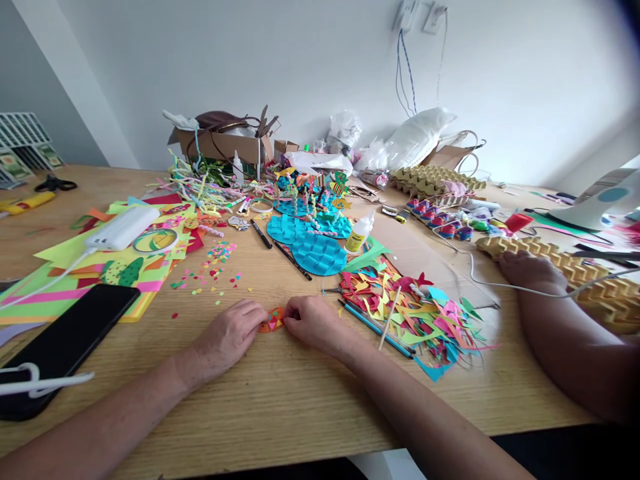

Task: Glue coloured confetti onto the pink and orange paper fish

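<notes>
Both ends of the orange piece (pixel 274 319) are hidden under fingers; only its middle, dotted with pink, yellow and green bits, shows. It lies near the table's front edge, between the two hands. The left hand (pixel 237 328) has its fingers pressed together, pinching the left end, its thumb hard to make out. The right hand (pixel 309 320) pinches the right end between thumb and bent forefinger, its other fingers folded out of sight.

The phone (pixel 95 327) is partly covered by a white cord at its lower end. A white appliance (pixel 600 200) is cut off by the right edge, and another person's hand (pixel 533 270) rests on an egg tray (pixel 595 277), the rest of that person out of view. What the plastic bags at the back hold cannot be told.

Counted: two black pens (pixel 261 235), at least two blue pens (pixel 377 328) and one stick (pixel 390 319) beside the scraps (pixel 425 303), two glue bottles (pixel 356 239), one power bank (pixel 125 227), one pair of scissors (pixel 54 183) and two wall sockets (pixel 434 18). The blue discs (pixel 320 255) overlap, and the scraps and confetti (pixel 220 253) are too many to count.
</notes>
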Motion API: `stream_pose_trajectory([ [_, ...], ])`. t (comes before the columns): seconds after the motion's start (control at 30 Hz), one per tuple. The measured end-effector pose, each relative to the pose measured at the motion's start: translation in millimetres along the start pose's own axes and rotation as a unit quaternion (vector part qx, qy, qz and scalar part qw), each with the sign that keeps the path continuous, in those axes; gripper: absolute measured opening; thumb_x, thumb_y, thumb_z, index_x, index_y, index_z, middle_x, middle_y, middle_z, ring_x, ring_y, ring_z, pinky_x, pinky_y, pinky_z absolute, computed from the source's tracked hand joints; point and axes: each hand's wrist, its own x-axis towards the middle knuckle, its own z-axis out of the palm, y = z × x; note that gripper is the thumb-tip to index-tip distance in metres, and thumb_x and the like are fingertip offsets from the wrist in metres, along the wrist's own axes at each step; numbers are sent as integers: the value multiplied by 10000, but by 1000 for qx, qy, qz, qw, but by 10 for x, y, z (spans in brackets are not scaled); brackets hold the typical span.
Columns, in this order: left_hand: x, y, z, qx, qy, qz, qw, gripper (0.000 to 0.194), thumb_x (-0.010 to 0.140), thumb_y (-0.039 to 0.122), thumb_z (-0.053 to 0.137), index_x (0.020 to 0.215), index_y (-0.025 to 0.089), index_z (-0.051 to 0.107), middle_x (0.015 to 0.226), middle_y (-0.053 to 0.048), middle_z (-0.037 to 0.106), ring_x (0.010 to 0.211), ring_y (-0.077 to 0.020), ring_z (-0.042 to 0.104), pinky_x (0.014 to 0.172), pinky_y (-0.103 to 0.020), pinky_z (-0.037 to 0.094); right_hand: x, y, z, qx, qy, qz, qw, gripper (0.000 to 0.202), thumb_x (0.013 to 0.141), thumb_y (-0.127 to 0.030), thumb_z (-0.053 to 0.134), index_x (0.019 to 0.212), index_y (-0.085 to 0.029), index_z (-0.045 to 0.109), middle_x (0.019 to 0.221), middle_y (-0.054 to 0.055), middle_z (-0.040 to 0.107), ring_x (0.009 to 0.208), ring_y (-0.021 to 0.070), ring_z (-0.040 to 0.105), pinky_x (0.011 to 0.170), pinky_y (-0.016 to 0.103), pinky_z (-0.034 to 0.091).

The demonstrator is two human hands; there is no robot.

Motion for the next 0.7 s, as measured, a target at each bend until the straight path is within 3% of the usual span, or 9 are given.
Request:
stream_pose_trajectory([
  [0.4,14,12,-10,6,1,1,1000,238,818,53,349,808,171,556,829,-41,582,800,-166,531,713,-283,442,7,28,24,-13,16,-11,1000,110,681,-172,498,701,-185,606,641,3,607,532,97,464,469,206,251],
  [0.7,18,24,-14,7,7,2,1000,249,816,63,342,803,173,565,812,-38,587,785,-163,533,699,-283,452,5,83,-20,59,15,-23,998,98,681,-136,486,732,-169,562,634,-11,573,549,86,467,474,184,282],
])
